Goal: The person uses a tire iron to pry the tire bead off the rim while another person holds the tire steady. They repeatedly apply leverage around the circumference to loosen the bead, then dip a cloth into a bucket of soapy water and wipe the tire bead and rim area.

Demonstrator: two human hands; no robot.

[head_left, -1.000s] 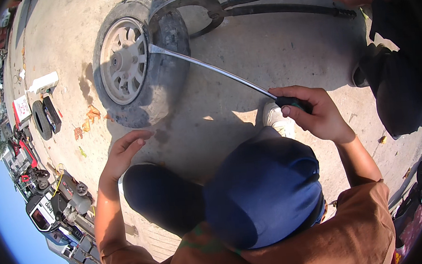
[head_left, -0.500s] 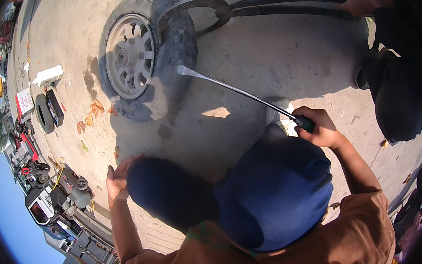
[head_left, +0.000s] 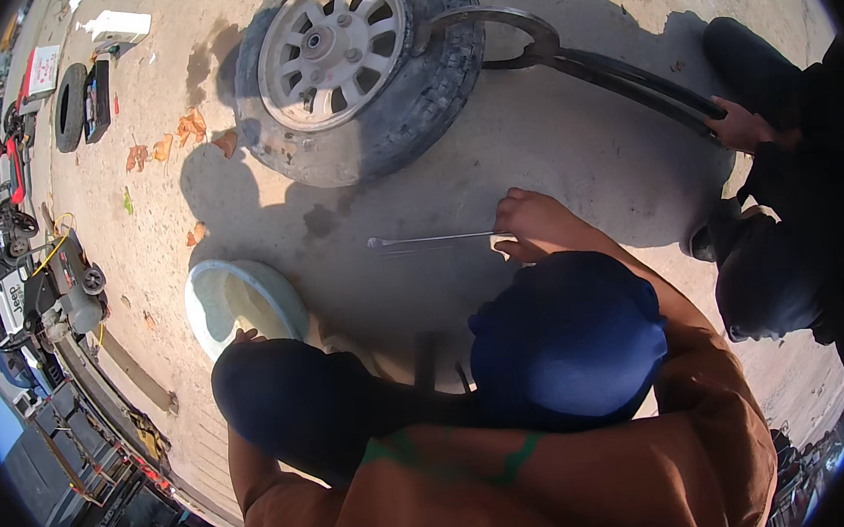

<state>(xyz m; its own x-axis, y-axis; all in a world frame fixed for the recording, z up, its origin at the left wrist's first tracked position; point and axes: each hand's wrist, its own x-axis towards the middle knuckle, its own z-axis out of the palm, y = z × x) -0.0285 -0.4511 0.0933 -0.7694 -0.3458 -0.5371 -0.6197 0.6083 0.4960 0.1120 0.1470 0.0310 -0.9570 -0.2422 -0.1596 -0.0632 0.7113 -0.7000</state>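
Observation:
A tyre lever (head_left: 435,238) with a thin metal shaft and flattened tip points left across the concrete; its handle is hidden in my right hand (head_left: 529,224), which is closed around it beyond my right knee. A pale blue plastic bucket (head_left: 289,293) leans beside my left knee, its mouth facing left. Fingers of my left hand (head_left: 248,335) show at its near rim, apparently gripping it; the knee covers the rest of the hand. Farther off lies a tyre (head_left: 410,129) on a pale spoked wheel rim (head_left: 380,74), and the jaws of long-handled tongs (head_left: 522,29) reach over its right side.
Another person's hand (head_left: 743,125) holds the tongs' handles at the right. Dry leaves (head_left: 191,125) lie left of the wheel. Beyond them are a white jug (head_left: 118,27), a small tyre (head_left: 72,108), a compressor (head_left: 83,311) and a parked vehicle (head_left: 5,310).
The bucket has come into view by my left knee, with my left hand at it. My right hand has lowered the lever's angle. The wheel appears higher and farther right as the view shifts.

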